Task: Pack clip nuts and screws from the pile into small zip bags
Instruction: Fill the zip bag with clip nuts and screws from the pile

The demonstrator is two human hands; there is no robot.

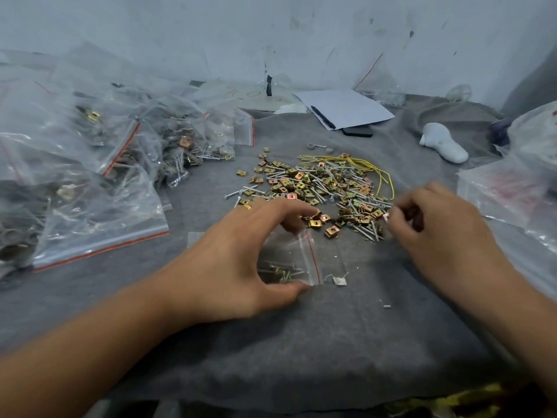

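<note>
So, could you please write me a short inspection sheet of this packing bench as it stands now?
Surface: grey felt cloth covering the bench.
Job's things: loose pile of clip nuts and screws at centre; small zip bag nearer the person, a few screws already inside.
Clutter: filled zip bags heaped on the left, more bags on the right, paper sheet with a pen, a white moulded object.
Grippers: left hand holds the small bag's mouth open; right hand pinches small parts at the pile's edge.
Cables: thin yellow wires lying over the pile.
Surroundings: stained white wall behind.
</note>
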